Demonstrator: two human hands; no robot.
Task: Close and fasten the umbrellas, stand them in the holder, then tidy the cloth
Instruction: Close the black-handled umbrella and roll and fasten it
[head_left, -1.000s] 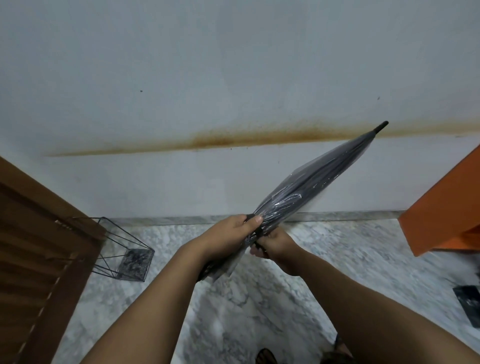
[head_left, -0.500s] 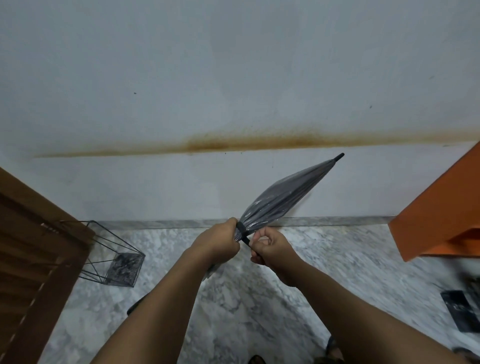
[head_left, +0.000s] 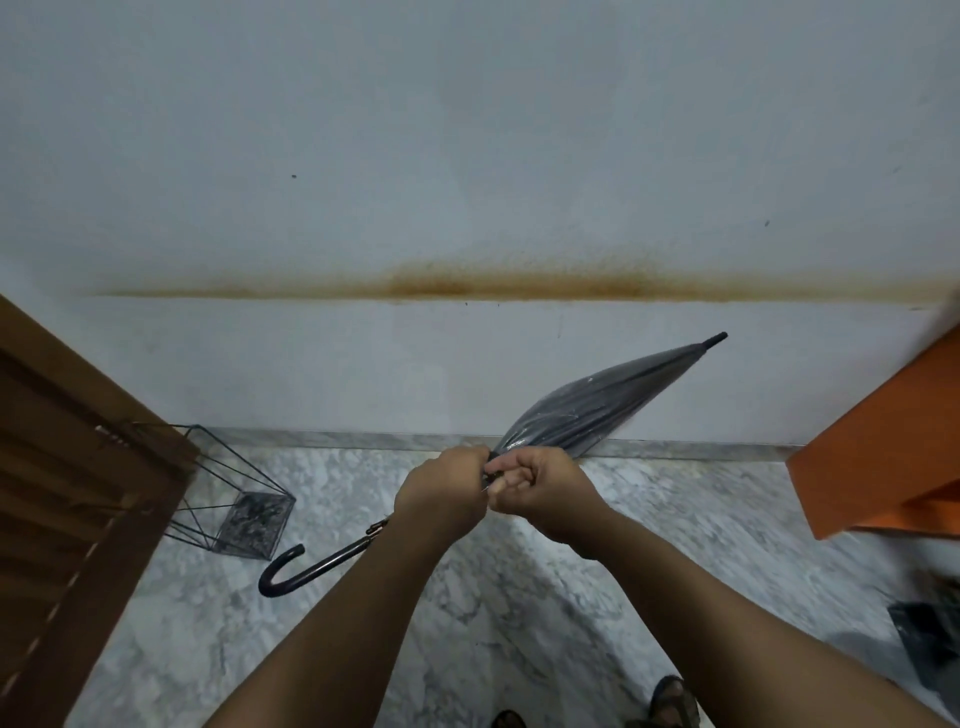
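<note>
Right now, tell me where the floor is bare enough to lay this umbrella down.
Free: the marble floor between the hands and the orange panel, and the strip along the baseboard right of the wire holder. Crowded: the left corner, where the holder sits against the wooden door, and the far right by a dark object. Both the left hand and the right hand grip the umbrella.

Stained white wall (head_left: 467, 156); marble floor (head_left: 519, 597)

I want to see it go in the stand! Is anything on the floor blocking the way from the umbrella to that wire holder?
Nothing visible does. The umbrella is held in the left hand and right hand. The wire holder stands to the left by the wall, and the marble floor between them looks bare.
</note>
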